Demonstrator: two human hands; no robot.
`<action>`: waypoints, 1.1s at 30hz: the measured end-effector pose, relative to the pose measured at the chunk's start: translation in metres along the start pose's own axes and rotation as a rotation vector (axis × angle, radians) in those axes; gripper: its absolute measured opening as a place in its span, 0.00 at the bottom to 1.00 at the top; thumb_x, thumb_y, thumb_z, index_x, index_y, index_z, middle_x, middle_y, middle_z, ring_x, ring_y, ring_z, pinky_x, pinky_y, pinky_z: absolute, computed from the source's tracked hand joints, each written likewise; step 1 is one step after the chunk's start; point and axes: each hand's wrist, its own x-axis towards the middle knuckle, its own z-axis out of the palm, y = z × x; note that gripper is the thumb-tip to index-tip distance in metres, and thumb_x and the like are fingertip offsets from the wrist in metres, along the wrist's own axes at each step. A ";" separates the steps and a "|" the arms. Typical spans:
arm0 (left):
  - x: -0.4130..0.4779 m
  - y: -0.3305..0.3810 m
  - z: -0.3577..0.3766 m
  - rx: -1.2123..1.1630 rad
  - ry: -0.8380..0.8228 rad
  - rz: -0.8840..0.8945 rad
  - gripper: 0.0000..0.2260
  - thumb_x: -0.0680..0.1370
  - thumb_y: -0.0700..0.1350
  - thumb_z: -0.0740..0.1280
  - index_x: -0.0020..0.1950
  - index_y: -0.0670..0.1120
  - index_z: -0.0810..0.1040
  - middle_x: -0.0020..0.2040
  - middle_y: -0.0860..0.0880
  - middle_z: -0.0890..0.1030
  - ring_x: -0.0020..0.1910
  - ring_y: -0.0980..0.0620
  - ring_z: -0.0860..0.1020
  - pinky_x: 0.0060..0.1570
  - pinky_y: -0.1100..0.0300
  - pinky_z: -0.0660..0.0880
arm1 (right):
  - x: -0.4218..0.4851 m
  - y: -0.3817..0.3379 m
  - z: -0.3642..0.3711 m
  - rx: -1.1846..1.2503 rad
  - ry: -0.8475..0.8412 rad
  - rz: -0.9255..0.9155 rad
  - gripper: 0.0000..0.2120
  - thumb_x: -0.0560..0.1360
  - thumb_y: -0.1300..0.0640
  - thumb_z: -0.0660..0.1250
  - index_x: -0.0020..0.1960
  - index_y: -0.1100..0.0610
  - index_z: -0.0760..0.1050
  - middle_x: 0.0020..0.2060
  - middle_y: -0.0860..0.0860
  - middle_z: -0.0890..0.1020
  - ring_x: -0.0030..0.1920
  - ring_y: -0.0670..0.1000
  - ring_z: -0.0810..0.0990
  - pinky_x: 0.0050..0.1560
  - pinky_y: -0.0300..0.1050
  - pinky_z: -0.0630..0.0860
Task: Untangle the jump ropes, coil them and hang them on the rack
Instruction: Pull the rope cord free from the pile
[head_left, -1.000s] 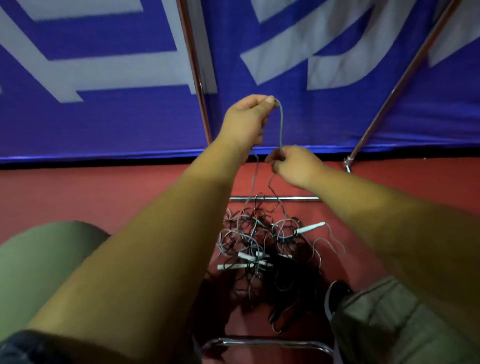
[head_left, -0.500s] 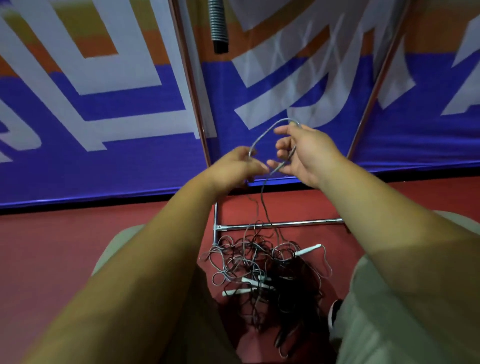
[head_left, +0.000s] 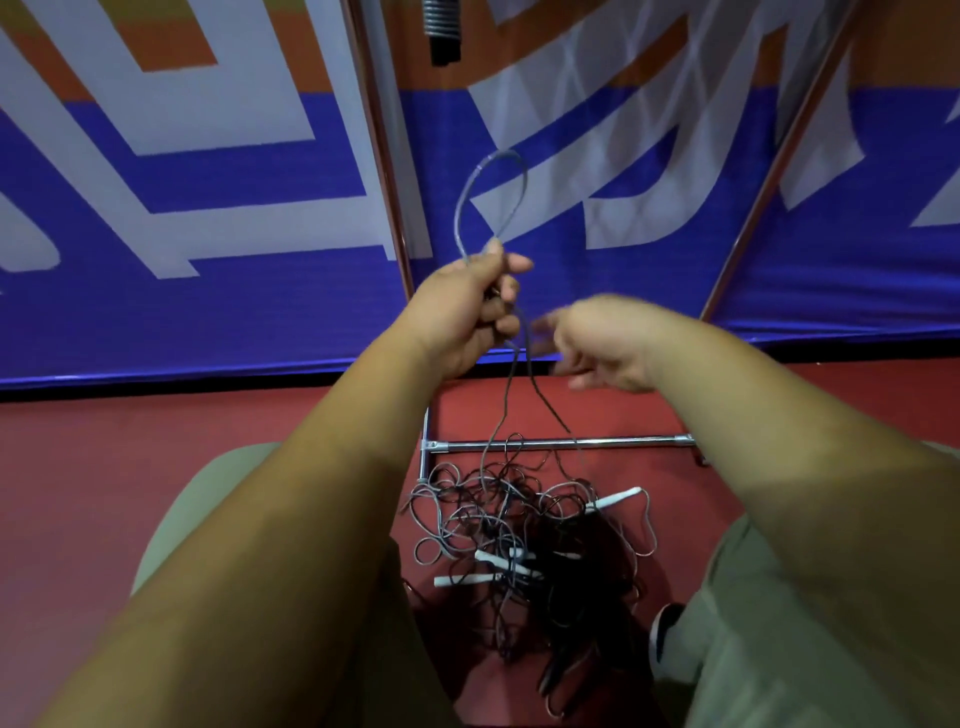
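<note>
The task was at an early stage. Nearly all of the jump ropes (head_left: 530, 530) lay in one knotted heap on the red floor (head_left: 208, 441), just on the near side of the rack's low chrome crossbar (head_left: 561, 443). Grey cords were looped over black ones, and nothing in the heap was coiled. No rope showed on the rack's uprights above the crossbar. Separating, coiling and hanging were all left to do.

One grey rope (head_left: 493, 197) was being worked free. The left hand (head_left: 467, 306), raised well above the crossbar, had its fingers curled tight round the rope. A narrow loop stood up out of the fist, with its long axis close to vertical and its closed end pointing upward. Two strands fell from the fist, crossed the crossbar and ran into the heap.

The right hand (head_left: 597, 343) hovered beside those strands, above the crossbar and a little lower than the left. It was smeared by motion. Its fingers seemed to reach toward the cords, but I could not tell whether it had hold of one.

Near the crossbar's right end, a white handle (head_left: 615, 500) lay flat at the heap's edge. It lay roughly along the bar's line, tilted slightly.
</note>
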 end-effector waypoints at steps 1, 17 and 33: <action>0.002 0.004 -0.001 -0.079 0.004 -0.001 0.15 0.88 0.51 0.59 0.56 0.41 0.79 0.33 0.50 0.72 0.26 0.56 0.59 0.28 0.62 0.65 | 0.004 0.006 0.004 -0.199 -0.047 -0.019 0.26 0.74 0.66 0.63 0.69 0.52 0.78 0.57 0.53 0.80 0.50 0.53 0.76 0.47 0.49 0.75; 0.025 0.011 -0.024 -0.259 0.194 -0.075 0.15 0.83 0.55 0.64 0.61 0.43 0.76 0.59 0.46 0.87 0.44 0.47 0.80 0.48 0.53 0.76 | 0.024 0.007 0.041 -0.190 -0.011 -0.274 0.11 0.88 0.53 0.62 0.52 0.58 0.77 0.42 0.60 0.86 0.40 0.59 0.89 0.45 0.54 0.86; 0.012 -0.032 -0.009 0.669 -0.360 -0.385 0.18 0.89 0.53 0.55 0.64 0.43 0.79 0.61 0.42 0.86 0.62 0.47 0.82 0.65 0.52 0.73 | 0.027 -0.023 -0.019 0.912 0.339 -0.194 0.07 0.88 0.59 0.57 0.57 0.62 0.72 0.45 0.59 0.82 0.33 0.49 0.87 0.34 0.44 0.84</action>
